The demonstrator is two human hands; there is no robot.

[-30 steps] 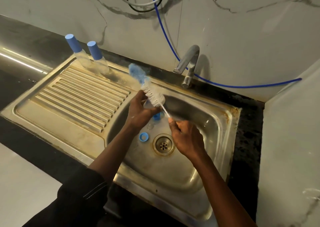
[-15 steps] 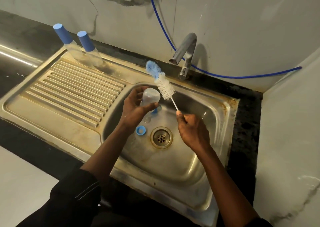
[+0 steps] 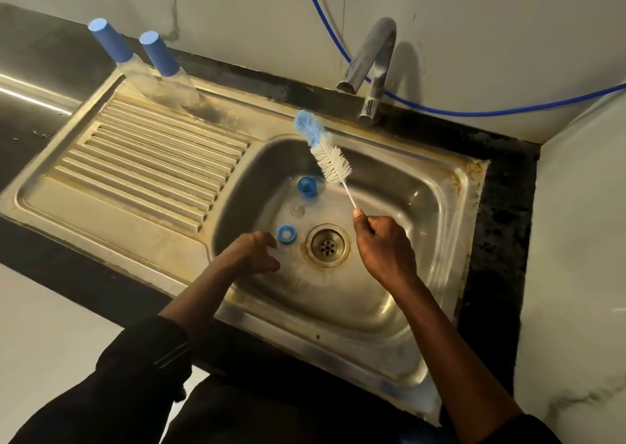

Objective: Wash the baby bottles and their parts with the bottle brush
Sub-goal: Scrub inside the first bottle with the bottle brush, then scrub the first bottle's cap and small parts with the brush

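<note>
Steel sink point(image 3: 440, 227), black counter point(image 3: 501, 240), marble wall point(image 3: 474, 37); R hand point(image 3: 386, 243) holds brush point(image 3: 330, 160).

No text, label, brand, number or sign can be read on anything in this view.

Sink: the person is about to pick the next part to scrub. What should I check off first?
1. Brush gripped at the handle by the right hand: ok.
2. Left hand free to pick something up: cannot tell. Its fingers are curled low in the basin and the area by them is blurred.
3. Ring within reach, just past the left fingertips: ok.
4. Drain not covered by loose parts: ok.
5. Tap running for a rinse: not ok, no stream shows.
6. Bottles on the drainboard opened for washing: not ok, blue caps are on.
</note>
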